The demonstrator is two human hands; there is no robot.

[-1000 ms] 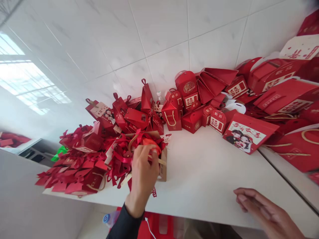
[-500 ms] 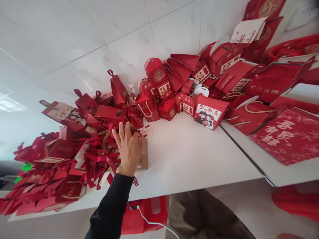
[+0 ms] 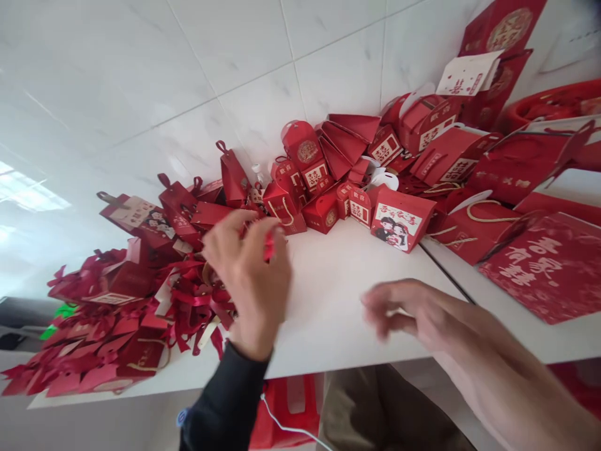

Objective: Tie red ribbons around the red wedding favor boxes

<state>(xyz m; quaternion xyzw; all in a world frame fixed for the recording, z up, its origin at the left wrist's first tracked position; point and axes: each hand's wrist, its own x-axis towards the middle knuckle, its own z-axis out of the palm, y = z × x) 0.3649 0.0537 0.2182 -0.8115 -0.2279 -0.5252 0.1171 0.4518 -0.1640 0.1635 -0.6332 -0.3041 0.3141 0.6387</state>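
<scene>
My left hand point(image 3: 251, 275), in a black sleeve, is raised over the right side of a heap of dark red ribbons point(image 3: 197, 294). Its fingers are curled and blurred, and a small bright red piece shows between them, too smeared to name. My right hand point(image 3: 399, 307) hovers above the white table point(image 3: 328, 282) at the right, fingers loosely bent and apart, with nothing seen in them. The closest box to it is a red gift box with a printed couple point(image 3: 399, 222). My left hand covers whatever lies behind it.
Red wedding gift boxes point(image 3: 317, 175) line the tiled wall. Folded red boxes with bows point(image 3: 94, 351) crowd the left end. At the right lie a large red printed bag point(image 3: 547, 266) and a red basin point(image 3: 521, 113). A red stool point(image 3: 282, 410) and a white cable point(image 3: 291, 429) are below the table.
My left hand has lifted off the brown paper container by the ribbons, its fingers now curled. My right hand has come into view from the right. The view has shifted slightly.
</scene>
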